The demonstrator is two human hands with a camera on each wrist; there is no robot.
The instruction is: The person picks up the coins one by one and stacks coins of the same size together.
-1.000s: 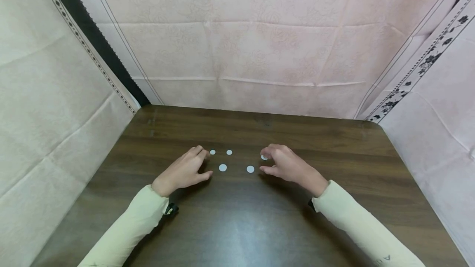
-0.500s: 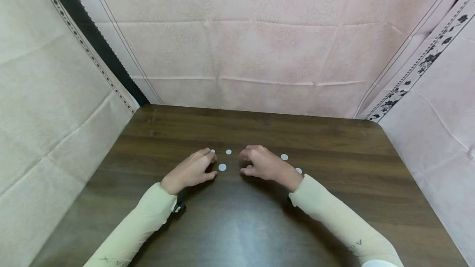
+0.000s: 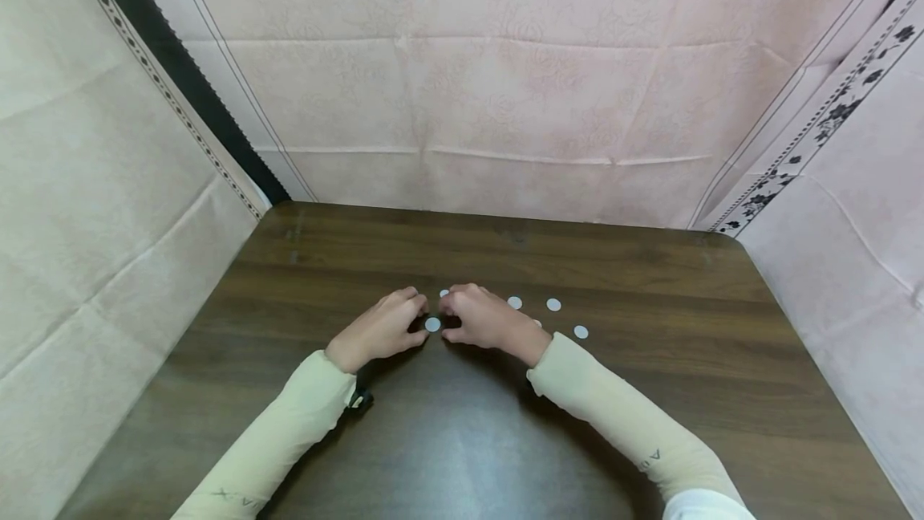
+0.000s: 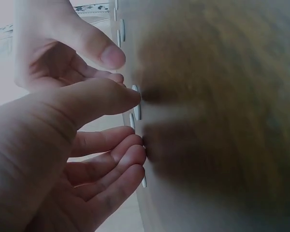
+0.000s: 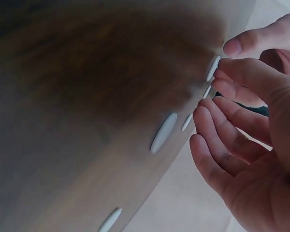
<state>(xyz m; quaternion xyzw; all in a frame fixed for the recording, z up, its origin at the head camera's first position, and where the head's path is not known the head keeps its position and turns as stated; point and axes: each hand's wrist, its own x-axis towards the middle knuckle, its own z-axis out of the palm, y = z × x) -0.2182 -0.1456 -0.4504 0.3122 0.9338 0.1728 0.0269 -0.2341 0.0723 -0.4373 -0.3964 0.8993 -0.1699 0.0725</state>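
Observation:
My left hand (image 3: 382,327) hovers low over the table with its fingers loosely curved, holding nothing. Facing it, my right hand (image 3: 484,318) is likewise loosely curved and grips nothing. Between the two sets of fingertips lies a flat white disc (image 3: 432,324). In the left wrist view the left thumb overlaps a white disc (image 4: 137,108); in the right wrist view the right thumb tip is right at a disc (image 5: 211,72). Another disc (image 3: 443,293) is partly hidden behind the right hand's fingers.
Several more white discs lie to the right of the right hand, among them a far disc (image 3: 553,305) and a right-hand disc (image 3: 581,331). The brown wooden table (image 3: 462,440) ends at pale patterned cloth (image 3: 505,103) at the back and both sides.
My right hand has swept left toward the left hand, uncovering discs on the right. My left hand has shifted slightly right, and the far-left disc is now hidden. The visible discs stay put.

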